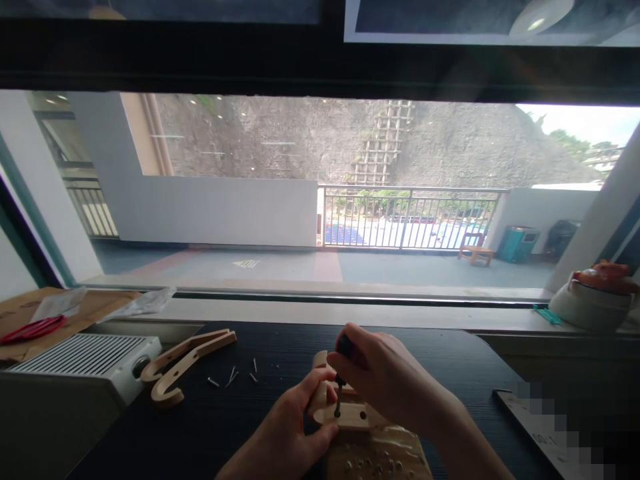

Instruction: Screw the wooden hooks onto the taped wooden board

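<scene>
My right hand (387, 367) is wrapped round the dark handle of a screwdriver (339, 398), which stands nearly upright. The screwdriver's tip sits in a hole of a pale wooden piece (350, 417); a second dark hole shows to the right. My left hand (296, 421) grips the wooden piece from the left, thumb against its near edge. Beneath and nearer to me is a wooden board (383, 460) with a glossy surface and several dark holes. Whether a screw sits under the tip cannot be made out.
Several screws (233, 377) lie on the black table (265, 433). Pale wooden hooks (170, 380) lie farther left, beside a white radiator (95, 357). On the sill are red scissors (37, 329), a clear plastic bag (143, 303) and a pot (593, 303). A window stands ahead.
</scene>
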The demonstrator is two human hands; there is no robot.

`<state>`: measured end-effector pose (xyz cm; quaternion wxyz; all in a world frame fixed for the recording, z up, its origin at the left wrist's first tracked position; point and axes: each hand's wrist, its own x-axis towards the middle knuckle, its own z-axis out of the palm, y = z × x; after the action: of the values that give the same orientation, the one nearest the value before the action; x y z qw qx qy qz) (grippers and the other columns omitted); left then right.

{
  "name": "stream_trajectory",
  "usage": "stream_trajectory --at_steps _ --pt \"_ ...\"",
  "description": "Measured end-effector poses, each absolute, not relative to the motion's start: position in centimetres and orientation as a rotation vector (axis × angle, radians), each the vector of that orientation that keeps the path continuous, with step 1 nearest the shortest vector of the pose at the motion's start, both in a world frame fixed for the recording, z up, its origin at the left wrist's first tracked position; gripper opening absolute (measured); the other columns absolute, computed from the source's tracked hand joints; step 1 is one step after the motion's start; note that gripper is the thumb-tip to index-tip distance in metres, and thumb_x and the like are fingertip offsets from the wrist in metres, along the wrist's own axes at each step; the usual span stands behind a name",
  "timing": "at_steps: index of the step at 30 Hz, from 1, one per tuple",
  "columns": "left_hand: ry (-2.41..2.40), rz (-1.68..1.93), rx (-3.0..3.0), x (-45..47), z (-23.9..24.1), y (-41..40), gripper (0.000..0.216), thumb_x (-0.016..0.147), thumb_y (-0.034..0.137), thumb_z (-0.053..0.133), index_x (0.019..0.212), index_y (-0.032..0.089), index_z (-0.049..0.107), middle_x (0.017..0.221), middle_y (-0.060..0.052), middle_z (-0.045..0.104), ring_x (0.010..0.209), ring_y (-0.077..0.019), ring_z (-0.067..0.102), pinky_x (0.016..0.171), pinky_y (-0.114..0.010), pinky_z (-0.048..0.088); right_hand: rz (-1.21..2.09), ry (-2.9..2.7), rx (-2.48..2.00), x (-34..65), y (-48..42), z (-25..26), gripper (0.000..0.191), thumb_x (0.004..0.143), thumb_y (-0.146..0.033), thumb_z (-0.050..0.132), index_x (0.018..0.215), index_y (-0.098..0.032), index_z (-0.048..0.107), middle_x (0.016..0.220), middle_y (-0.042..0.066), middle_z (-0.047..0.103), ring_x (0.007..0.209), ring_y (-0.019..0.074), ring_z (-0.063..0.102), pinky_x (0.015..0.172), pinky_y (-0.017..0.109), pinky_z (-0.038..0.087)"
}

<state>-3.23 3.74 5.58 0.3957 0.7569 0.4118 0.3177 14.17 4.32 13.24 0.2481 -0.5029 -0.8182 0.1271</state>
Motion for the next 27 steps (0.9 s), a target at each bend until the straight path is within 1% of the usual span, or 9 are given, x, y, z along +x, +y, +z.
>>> stream_trajectory --at_steps 3,8,12,14,18,21,24,27 --pt "1.055 0.823 1.944 -3.19 5.27 3.8 0.048 0.073 0.014 0.056 0.12 0.021 0.046 0.098 -0.001 0.059 0.091 -0.0152 0.057 0.088 -0.023 0.043 0.328 -2.221 -1.359 14.41 4.25 13.34 0.02 0.086 -0.036 0.045 0.077 -0.02 0.054 0.058 -0.003 0.052 0.052 0.0087 0.04 0.05 0.023 0.024" --pt "1.105 0.835 1.976 -3.25 4.68 3.99 0.052 0.071 0.016 0.058 0.121 0.024 0.045 0.101 -0.001 0.06 0.092 -0.0165 0.056 0.087 -0.023 0.044 0.293 -2.191 -1.36 14.72 4.83 13.15 0.022 0.085 -0.037 0.046 0.074 -0.019 0.053 0.058 -0.003 0.052 0.053 0.0087 0.039 0.05 0.023 0.024" --pt "1.11 0.837 1.98 -3.08 4.95 3.89 0.05 0.073 0.017 0.058 0.121 0.024 0.046 0.099 -0.001 0.06 0.097 -0.017 0.055 0.092 -0.023 0.042 0.308 -2.193 -1.354 14.88 4.97 13.09 0.022 0.085 -0.038 0.047 0.076 -0.018 0.053 0.059 -0.002 0.053 0.053 0.0087 0.04 0.05 0.023 0.025" --pt "1.111 0.834 1.972 -2.94 5.19 3.78 0.05 0.072 0.017 0.058 0.12 0.024 0.047 0.097 -0.001 0.06 0.096 -0.017 0.055 0.092 -0.024 0.042 0.329 -2.193 -1.351 15.01 4.8 13.15 0.022 0.085 -0.038 0.046 0.077 -0.019 0.054 0.06 -0.002 0.054 0.053 0.0087 0.041 0.05 0.022 0.025" --pt "1.13 0.831 1.953 -2.79 5.3 3.67 0.048 0.071 0.015 0.058 0.117 0.024 0.048 0.093 0.0 0.06 0.09 -0.0168 0.057 0.087 -0.024 0.045 0.393 -2.202 -1.347 15.21 4.34 13.36 0.02 0.086 -0.036 0.045 0.077 -0.02 0.055 0.061 -0.002 0.056 0.053 0.0086 0.042 0.05 0.022 0.024" --pt "1.125 0.818 1.959 -2.81 5.26 3.76 0.048 0.071 0.015 0.058 0.118 0.024 0.047 0.094 0.0 0.059 0.092 -0.0173 0.056 0.088 -0.024 0.044 0.39 -2.201 -1.357 15.21 4.16 13.46 0.02 0.085 -0.036 0.046 0.076 -0.02 0.055 0.062 -0.002 0.057 0.054 0.0088 0.043 0.05 0.022 0.024" --pt "1.105 0.8 1.961 -2.83 5.4 3.89 0.049 0.073 0.014 0.057 0.119 0.023 0.046 0.096 -0.001 0.058 0.093 -0.0167 0.055 0.091 -0.025 0.042 0.354 -2.192 -1.357 15.13 4.28 13.36 0.021 0.084 -0.036 0.047 0.074 -0.02 0.054 0.062 -0.002 0.056 0.056 0.0089 0.043 0.052 0.023 0.024" --pt "1.094 0.788 1.955 -2.83 5.56 3.91 0.048 0.073 0.014 0.056 0.119 0.022 0.045 0.098 -0.001 0.057 0.093 -0.0159 0.055 0.093 -0.025 0.041 0.299 -2.182 -1.366 15.11 4.68 13.06 0.024 0.084 -0.039 0.048 0.07 -0.019 0.049 0.061 -0.003 0.053 0.054 0.0081 0.039 0.051 0.022 0.023"
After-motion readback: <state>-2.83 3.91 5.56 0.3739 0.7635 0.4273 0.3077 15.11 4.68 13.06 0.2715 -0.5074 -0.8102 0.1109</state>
